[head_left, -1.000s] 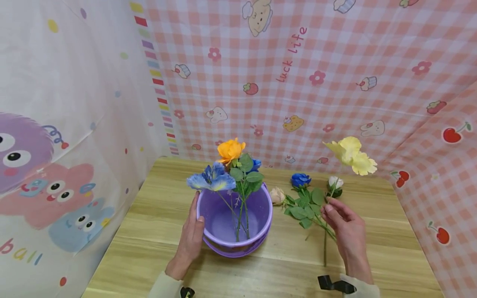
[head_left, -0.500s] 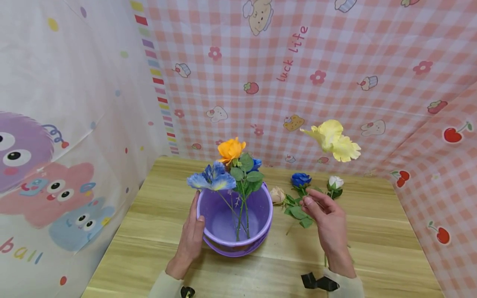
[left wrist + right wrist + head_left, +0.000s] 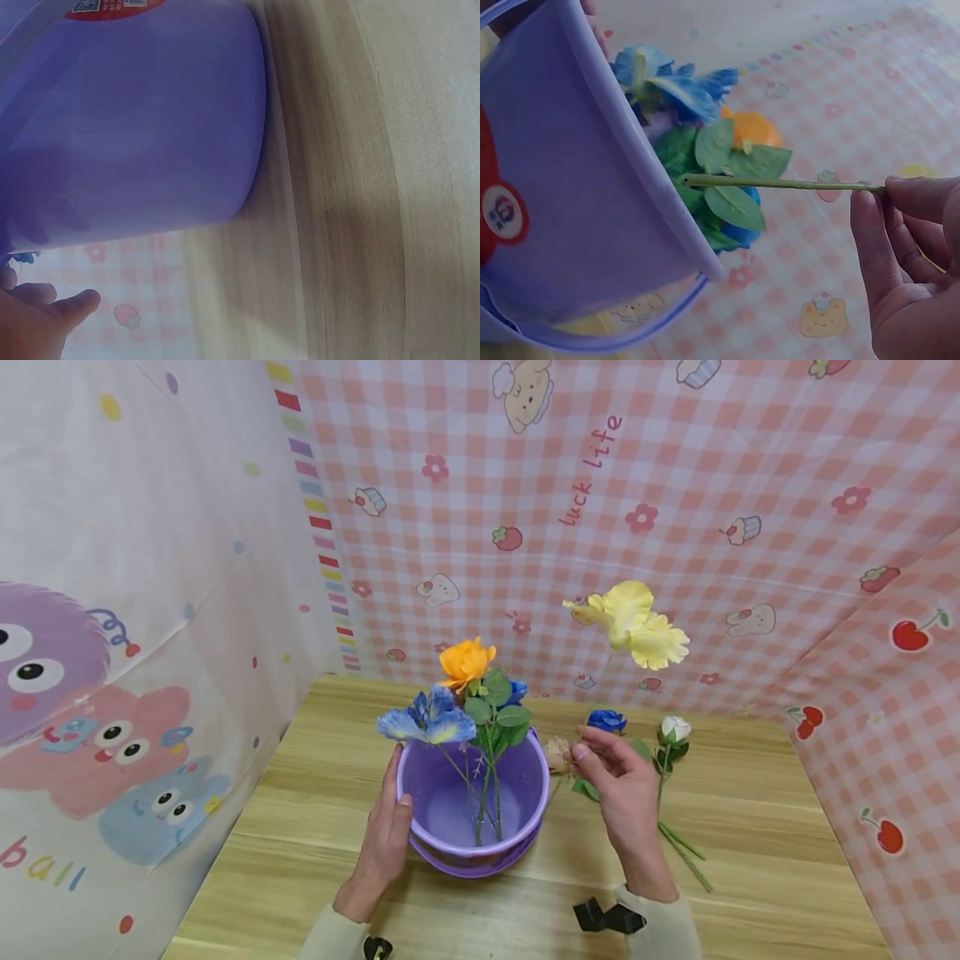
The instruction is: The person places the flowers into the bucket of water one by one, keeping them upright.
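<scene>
A purple bucket [image 3: 537, 821] stands on the table, with an orange rose [image 3: 467, 662], a light-blue flower [image 3: 427, 717] and a dark blue rose [image 3: 516, 692] upright in it. My left hand [image 3: 383, 839] rests against the bucket's left side, fingers straight along the outside and thumb at the rim. To the right of the bucket, my right hand [image 3: 626, 802] pinches the thin stem [image 3: 780, 183] of a yellow flower [image 3: 632, 624] between thumb and fingertips. Its bloom is raised above the hand. In the right wrist view, the stem's lower end overlaps the leaves beyond the bucket rim.
Right of the bucket lie a blue rose [image 3: 606, 721], a pale beige rose [image 3: 557, 753] partly behind my right hand, and a white rose [image 3: 675, 729] with its stem pointing toward me. A checked cloth [image 3: 675, 460] hangs behind the wooden table [image 3: 300, 827].
My right hand has carried the yellow flower leftward toward the bucket, and its bloom has risen. The white rose's stem is now uncovered. The left hand has stayed on the bucket.
</scene>
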Demonstrator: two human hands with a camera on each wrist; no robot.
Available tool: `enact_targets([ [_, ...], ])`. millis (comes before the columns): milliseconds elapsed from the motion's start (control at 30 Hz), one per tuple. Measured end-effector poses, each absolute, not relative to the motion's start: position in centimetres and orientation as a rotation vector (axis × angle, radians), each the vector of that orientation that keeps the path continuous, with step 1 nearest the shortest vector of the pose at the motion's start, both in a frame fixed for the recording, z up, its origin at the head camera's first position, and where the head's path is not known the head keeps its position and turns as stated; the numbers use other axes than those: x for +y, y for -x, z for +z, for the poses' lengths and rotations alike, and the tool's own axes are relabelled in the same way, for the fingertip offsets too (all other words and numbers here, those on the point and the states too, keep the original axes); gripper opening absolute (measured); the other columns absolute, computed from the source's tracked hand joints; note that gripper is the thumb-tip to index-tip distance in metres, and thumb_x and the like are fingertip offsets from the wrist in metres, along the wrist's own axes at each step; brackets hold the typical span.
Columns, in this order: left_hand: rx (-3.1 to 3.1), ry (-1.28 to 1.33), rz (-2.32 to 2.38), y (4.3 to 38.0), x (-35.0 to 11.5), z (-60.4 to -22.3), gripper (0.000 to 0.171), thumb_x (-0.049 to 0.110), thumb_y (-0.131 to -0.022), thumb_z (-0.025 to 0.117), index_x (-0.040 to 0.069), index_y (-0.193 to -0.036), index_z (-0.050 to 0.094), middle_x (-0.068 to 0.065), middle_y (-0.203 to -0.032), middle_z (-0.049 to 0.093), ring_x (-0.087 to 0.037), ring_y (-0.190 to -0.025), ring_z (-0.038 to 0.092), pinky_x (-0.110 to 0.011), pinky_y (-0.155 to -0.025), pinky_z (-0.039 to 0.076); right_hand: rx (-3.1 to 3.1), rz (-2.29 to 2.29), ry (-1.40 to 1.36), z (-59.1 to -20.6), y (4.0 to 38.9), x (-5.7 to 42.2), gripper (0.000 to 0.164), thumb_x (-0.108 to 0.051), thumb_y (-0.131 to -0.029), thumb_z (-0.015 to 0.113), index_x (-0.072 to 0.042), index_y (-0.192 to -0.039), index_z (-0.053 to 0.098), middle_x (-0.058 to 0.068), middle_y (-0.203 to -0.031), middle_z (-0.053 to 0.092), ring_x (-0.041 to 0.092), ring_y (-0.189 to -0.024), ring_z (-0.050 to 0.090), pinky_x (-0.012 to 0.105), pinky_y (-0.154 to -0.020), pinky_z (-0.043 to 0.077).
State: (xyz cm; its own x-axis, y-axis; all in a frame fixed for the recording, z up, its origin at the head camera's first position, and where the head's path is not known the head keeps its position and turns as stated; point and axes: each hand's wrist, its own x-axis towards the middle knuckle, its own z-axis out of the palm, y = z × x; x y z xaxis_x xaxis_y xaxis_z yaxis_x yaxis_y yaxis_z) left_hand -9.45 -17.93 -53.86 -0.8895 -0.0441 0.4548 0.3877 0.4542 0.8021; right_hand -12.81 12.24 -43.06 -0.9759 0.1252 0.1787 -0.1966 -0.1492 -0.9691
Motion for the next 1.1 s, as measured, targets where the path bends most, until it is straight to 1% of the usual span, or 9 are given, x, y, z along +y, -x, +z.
enact_targets([
  [167, -2.301, 0.277, -1.428, 9.4, -17.9, -53.8, 0.062, 0.021, -0.107, 0.032, 0.006, -0.165, 0.019, -0.019, -0.168, 0.027, -0.039, -0.149, 0.033, -0.016, -0.118, 0.023, -1.95, 2.204, -0.122, -43.6, 13.0, 11.1, 0.026, 0.003, -0.097, 0.069, 0.007, -0.122, 0.068, 0.004, -0.096, 0.073, 0.016, -0.088, 0.074, 0.032, -0.079, 0.064],
  [300, -2.296, 0.278, -1.425, 9.4, -18.0, -53.8, 0.062, 0.021, -0.107, 0.032, 0.006, -0.166, 0.02, -0.019, -0.168, 0.027, -0.039, -0.148, 0.033, -0.016, -0.118, 0.023, -1.951, 2.218, -0.142, -44.1, 13.3, 10.3, 0.026, 0.008, -0.095, 0.067, 0.009, -0.121, 0.067, 0.006, -0.097, 0.071, 0.014, -0.086, 0.074, 0.032, -0.079, 0.064],
  [500, -2.294, 0.286, -1.424, 9.4, -18.0, -53.9, 0.062, 0.02, -0.107, 0.033, 0.007, -0.166, 0.019, -0.016, -0.169, 0.027, -0.039, -0.148, 0.034, -0.019, -0.118, 0.025, -2.02, 2.168, -0.113, -44.9, 13.3, 9.4, 0.025, 0.009, -0.094, 0.069, 0.01, -0.119, 0.068, 0.013, -0.099, 0.07, 0.013, -0.084, 0.074, 0.031, -0.079, 0.064],
  [667, -2.295, 0.285, -1.431, 9.4, -18.0, -53.9, 0.062, 0.02, -0.107, 0.033, 0.007, -0.166, 0.019, -0.015, -0.169, 0.027, -0.038, -0.149, 0.034, -0.02, -0.118, 0.025, -2.131, 2.053, -0.121, -45.4, 13.1, 9.0, 0.025, 0.005, -0.093, 0.072, 0.01, -0.117, 0.069, 0.021, -0.1, 0.071, 0.011, -0.084, 0.074, 0.027, -0.077, 0.063],
  [733, -2.293, 0.285, -1.43, 9.4, -18.0, -53.8, 0.062, 0.02, -0.107, 0.033, 0.006, -0.166, 0.019, -0.015, -0.169, 0.027, -0.038, -0.149, 0.034, -0.019, -0.118, 0.025, -2.183, 1.98, -0.135, -45.7, 13.0, 8.9, 0.025, 0.002, -0.092, 0.074, 0.009, -0.116, 0.07, 0.02, -0.099, 0.072, 0.01, -0.083, 0.074, 0.024, -0.076, 0.062],
  [833, -2.292, 0.282, -1.427, 9.4, -18.0, -53.8, 0.062, 0.019, -0.106, 0.033, 0.006, -0.166, 0.02, -0.016, -0.169, 0.027, -0.038, -0.148, 0.034, -0.018, -0.118, 0.024, -2.269, 1.85, -0.143, -46.0, 12.9, 8.7, 0.024, 0.0, -0.091, 0.077, 0.006, -0.114, 0.073, 0.016, -0.096, 0.075, 0.012, -0.081, 0.074, 0.021, -0.072, 0.061],
  [1000, -2.301, 0.274, -1.42, 9.3, -18.0, -53.8, 0.062, 0.02, -0.107, 0.032, 0.008, -0.166, 0.019, -0.015, -0.169, 0.027, -0.039, -0.148, 0.034, -0.019, -0.118, 0.024, -2.372, 1.64, -0.183, -46.0, 12.7, 8.4, 0.023, -0.002, -0.09, 0.078, 0.002, -0.112, 0.075, 0.011, -0.094, 0.077, 0.02, -0.079, 0.074, 0.022, -0.071, 0.061],
  [1100, -2.299, 0.277, -1.428, 9.3, -17.9, -53.8, 0.062, 0.021, -0.107, 0.032, 0.007, -0.166, 0.019, -0.016, -0.169, 0.027, -0.039, -0.149, 0.033, -0.019, -0.118, 0.024, -2.396, 1.537, -0.213, -45.9, 12.6, 8.3, 0.022, -0.004, -0.089, 0.08, 0.001, -0.111, 0.077, 0.01, -0.093, 0.078, 0.02, -0.078, 0.074, 0.023, -0.069, 0.061],
])
